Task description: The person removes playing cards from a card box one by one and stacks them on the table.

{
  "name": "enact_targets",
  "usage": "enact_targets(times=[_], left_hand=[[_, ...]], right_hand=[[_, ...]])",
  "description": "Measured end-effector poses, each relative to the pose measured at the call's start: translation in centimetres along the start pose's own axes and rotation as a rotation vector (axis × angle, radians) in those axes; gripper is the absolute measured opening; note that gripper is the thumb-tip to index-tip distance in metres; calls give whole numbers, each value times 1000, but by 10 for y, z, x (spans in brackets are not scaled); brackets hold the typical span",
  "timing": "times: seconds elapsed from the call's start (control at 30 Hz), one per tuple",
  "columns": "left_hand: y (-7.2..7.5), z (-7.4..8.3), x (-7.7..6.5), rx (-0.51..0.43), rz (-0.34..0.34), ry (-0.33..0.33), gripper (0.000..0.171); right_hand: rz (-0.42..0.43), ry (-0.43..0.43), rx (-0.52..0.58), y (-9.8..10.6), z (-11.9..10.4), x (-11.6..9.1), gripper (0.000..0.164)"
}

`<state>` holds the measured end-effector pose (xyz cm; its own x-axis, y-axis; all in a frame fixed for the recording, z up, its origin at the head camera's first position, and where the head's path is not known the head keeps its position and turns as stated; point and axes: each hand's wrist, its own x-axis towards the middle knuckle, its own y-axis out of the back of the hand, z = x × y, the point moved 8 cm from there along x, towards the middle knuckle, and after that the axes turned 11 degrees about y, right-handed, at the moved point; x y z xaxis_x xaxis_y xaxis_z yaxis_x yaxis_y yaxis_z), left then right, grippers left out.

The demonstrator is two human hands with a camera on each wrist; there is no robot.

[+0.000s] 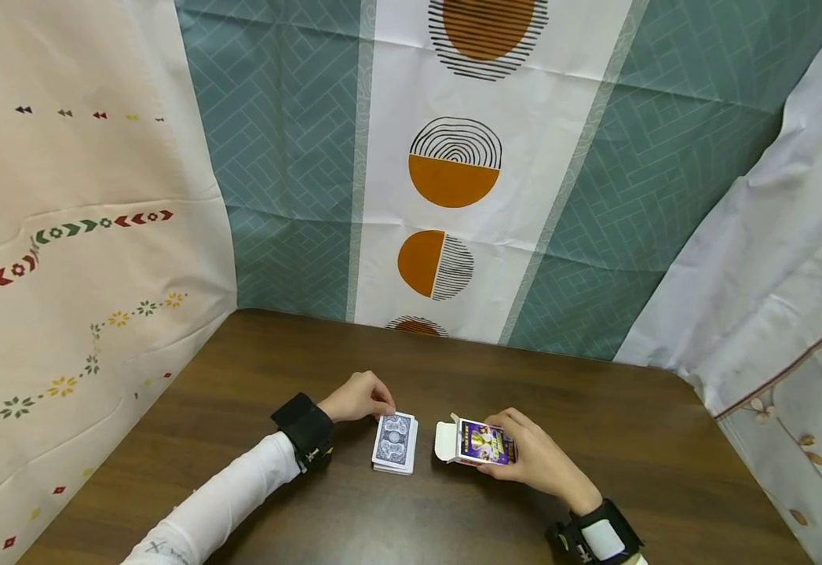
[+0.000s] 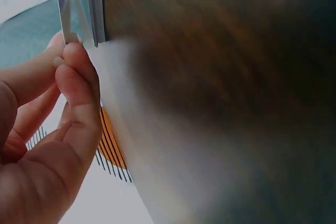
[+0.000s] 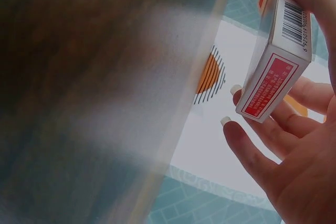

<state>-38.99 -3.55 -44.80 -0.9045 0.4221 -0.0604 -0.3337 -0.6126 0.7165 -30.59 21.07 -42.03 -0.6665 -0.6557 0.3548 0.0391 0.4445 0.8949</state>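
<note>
A stack of playing cards (image 1: pixel 393 441) with blue patterned backs lies on the table in the head view. At its far left corner my left hand (image 1: pixel 359 396) pinches a few cards between thumb and fingertips. The left wrist view shows these pinched cards (image 2: pixel 62 6) with a gap between them and the rest of the stack (image 2: pixel 96 9). To the right, my right hand (image 1: pixel 534 459) grips a purple and white card box (image 1: pixel 484 443) by its sides, its white end flap (image 1: pixel 445 442) folded out toward the stack. A barcode and a red label show on the box in the right wrist view.
The brown wooden table (image 1: pixel 354 518) extends around both hands. Behind it hangs a teal and white curtain (image 1: pixel 297 157) with orange circles. Pale cloths hang at the left (image 1: pixel 85 259) and right (image 1: pixel 750 259) edges of the table.
</note>
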Motion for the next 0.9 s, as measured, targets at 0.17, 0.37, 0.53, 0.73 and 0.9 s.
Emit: enact_targets(times=[0.17, 0.37, 0.53, 0.73, 0.9], left_hand=[[-1, 4, -2, 57, 28, 0, 7], [-5, 4, -2, 86, 29, 11, 9], [-5, 4, -3, 90, 45, 18, 9], [-4, 38, -18, 80, 76, -66, 16], [-25, 82, -33, -98, -114, -89, 16]], right_hand=[[-10, -8, 18, -2, 0, 0, 56], [-21, -17, 16, -3, 0, 0, 58], [-30, -27, 15, -4, -1, 0, 58], [-47, -5, 0, -3, -3, 2, 58], [-22, 42, -39, 5, -8, 8, 57]])
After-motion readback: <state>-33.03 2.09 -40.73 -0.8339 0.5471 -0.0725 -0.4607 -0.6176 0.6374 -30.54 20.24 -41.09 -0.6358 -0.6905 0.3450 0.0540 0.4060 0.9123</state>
